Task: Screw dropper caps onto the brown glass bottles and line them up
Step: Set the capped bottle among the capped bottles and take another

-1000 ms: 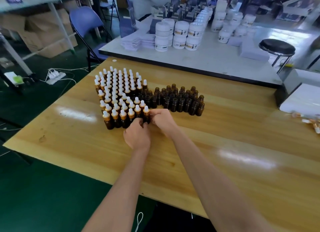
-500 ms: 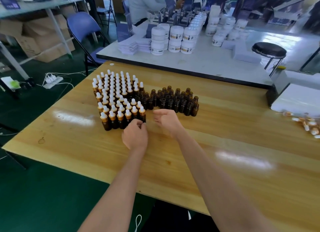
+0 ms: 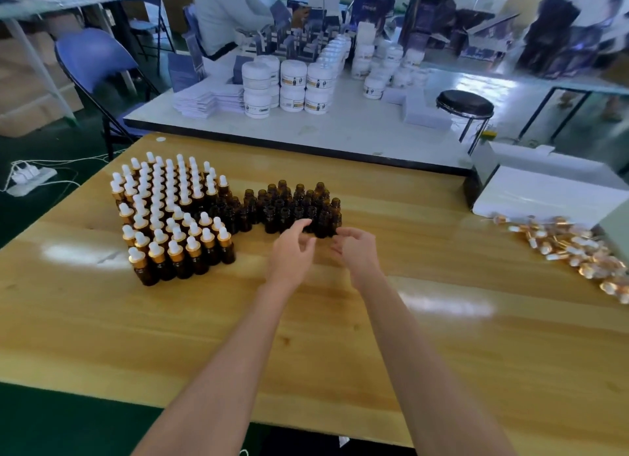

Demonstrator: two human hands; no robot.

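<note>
Several capped brown bottles (image 3: 170,214) with white-and-gold dropper caps stand packed in rows on the left of the wooden table (image 3: 306,336). Beside them on the right stands a cluster of uncapped brown bottles (image 3: 289,205). A pile of loose dropper caps (image 3: 575,251) lies at the table's right edge. My left hand (image 3: 289,251) hovers just in front of the uncapped cluster, fingers loosely curled and holding nothing, fingertips near the front bottles. My right hand (image 3: 355,249) is next to it, also relaxed and holding nothing.
A white table (image 3: 340,132) behind carries stacked white jars (image 3: 289,84) and paper stacks. A white box (image 3: 544,190) sits at the right rear of the wooden table. A blue chair (image 3: 92,60) and a black stool (image 3: 464,103) stand nearby; a person sits at the back.
Both hands left the front row of capped bottles and moved right, to the front of the uncapped cluster. The view shifted, bringing the cap pile into sight.
</note>
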